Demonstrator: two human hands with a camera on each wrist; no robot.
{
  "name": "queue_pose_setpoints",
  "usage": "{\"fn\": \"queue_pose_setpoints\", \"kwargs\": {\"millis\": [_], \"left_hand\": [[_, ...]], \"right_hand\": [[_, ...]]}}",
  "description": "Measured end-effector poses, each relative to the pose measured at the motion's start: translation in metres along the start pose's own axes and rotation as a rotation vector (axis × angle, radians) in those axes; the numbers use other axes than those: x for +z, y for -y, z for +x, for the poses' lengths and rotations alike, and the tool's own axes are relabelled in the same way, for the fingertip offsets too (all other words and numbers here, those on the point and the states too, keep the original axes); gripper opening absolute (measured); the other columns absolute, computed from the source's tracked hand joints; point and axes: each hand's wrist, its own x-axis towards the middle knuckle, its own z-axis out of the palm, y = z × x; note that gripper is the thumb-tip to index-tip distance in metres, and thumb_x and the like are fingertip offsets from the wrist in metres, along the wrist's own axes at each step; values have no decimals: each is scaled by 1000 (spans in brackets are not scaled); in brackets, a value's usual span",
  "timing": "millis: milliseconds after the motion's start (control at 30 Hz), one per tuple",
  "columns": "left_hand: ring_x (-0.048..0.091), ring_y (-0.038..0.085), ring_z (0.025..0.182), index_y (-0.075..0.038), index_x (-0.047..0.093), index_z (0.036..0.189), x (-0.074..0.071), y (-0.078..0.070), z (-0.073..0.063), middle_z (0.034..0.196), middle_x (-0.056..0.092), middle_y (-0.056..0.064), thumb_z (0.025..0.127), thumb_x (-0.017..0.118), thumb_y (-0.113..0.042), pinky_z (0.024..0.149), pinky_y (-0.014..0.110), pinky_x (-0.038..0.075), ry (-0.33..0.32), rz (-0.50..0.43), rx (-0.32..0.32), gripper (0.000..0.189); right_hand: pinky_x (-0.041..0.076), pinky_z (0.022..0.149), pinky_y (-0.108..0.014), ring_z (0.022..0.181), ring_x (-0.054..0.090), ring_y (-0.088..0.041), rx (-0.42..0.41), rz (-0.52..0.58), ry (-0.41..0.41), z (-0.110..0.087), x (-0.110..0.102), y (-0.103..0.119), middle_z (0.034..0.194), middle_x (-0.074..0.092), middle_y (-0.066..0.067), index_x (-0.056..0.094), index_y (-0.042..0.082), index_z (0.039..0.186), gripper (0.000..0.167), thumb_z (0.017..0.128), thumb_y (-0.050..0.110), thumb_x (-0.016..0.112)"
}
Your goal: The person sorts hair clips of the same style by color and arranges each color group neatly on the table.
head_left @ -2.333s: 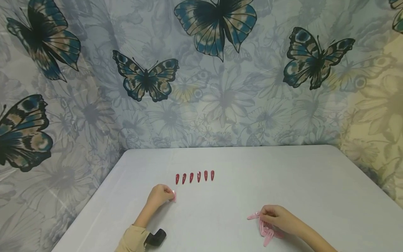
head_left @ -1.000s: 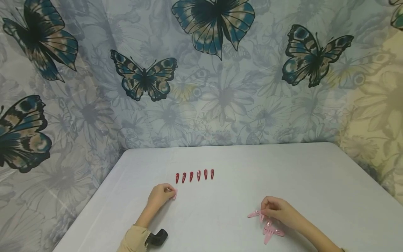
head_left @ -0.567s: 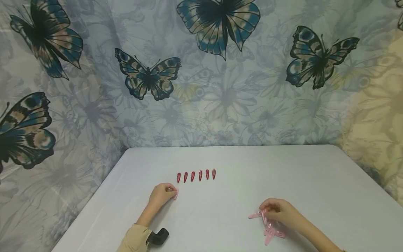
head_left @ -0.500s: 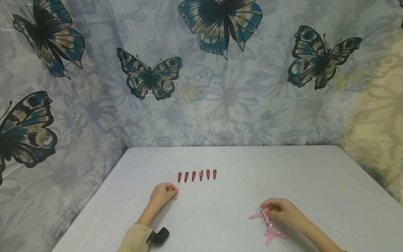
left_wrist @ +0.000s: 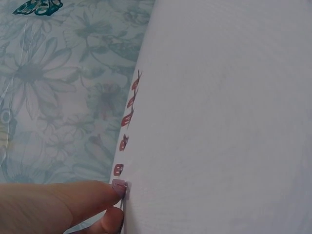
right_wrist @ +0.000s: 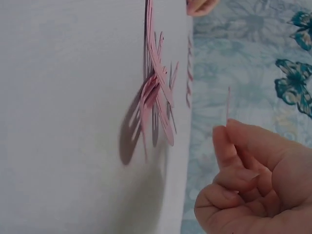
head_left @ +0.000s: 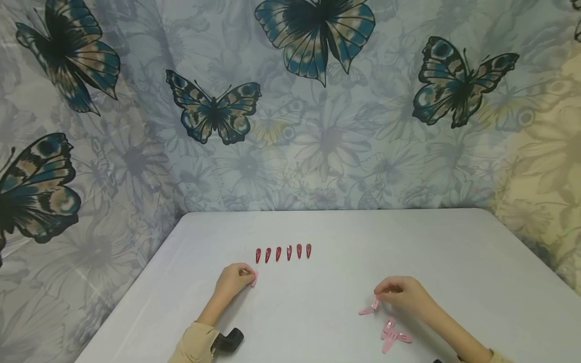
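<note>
On the left side of the table, my left hand [head_left: 233,281] pinches a pink snap hair clip [head_left: 254,279] just in front of a row of red hair clips [head_left: 278,254]. In the left wrist view that pink clip [left_wrist: 118,186] lies between the thumb and fingertips, in line with the red ones. My right hand [head_left: 406,293] pinches another pink hair clip [head_left: 375,302] upright, and the right wrist view shows this clip [right_wrist: 228,105] edge-on above the fingertips. Below the right hand lies a small heap of pink hair clips [head_left: 390,336], with a single pink clip [head_left: 365,311] to its left.
The white table [head_left: 436,242] runs back to a wall hanging [head_left: 327,151] printed with butterflies and flowers. A black wrist mount [head_left: 229,340] sits by the left sleeve [head_left: 195,343].
My right hand has risen from the heap with one pink clip pinched in it and moved slightly farther back. The left hand has stayed almost in place, its clip tilting slightly.
</note>
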Motion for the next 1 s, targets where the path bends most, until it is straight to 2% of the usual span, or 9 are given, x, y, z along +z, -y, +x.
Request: {"fn": "queue_pose_setpoints", "kwargs": {"millis": [200,400,567,833,1000], "left_hand": [[40,11,50,-9,66,74,-1,0,1,55,50,-6,75,69,-13,49,28,34,-5,-1,11,5],[40,10,50,-10,65,74,0,1,1,55,49,-6,74,69,-13,49,28,34,-9,1,9,5],[39,10,49,-10,65,73,1,1,0,54,48,-6,74,70,-13,49,28,33,-18,1,13,6],[39,9,49,-10,65,73,2,0,-1,53,47,-7,74,70,-13,49,28,33,-16,-5,13,6],[39,10,51,-9,65,74,1,0,-1,55,49,-6,73,70,-12,50,28,34,-23,-12,18,6]], "right_hand": [[42,56,-25,64,50,-8,-114,45,47,13,7,4,75,60,0,62,6,82,6,80,10,66],[38,52,-23,60,44,-9,-97,10,91,25,15,16,74,55,-1,59,1,86,11,80,8,64],[39,53,-23,61,44,-9,-110,12,80,32,18,26,74,55,-2,59,-1,86,11,80,7,63],[41,56,-23,65,47,-11,-111,41,109,42,28,28,76,56,-3,59,-5,88,10,80,1,62],[37,54,-22,62,43,-11,-134,0,105,48,35,32,74,55,-1,61,-4,87,10,77,-1,61]]}}
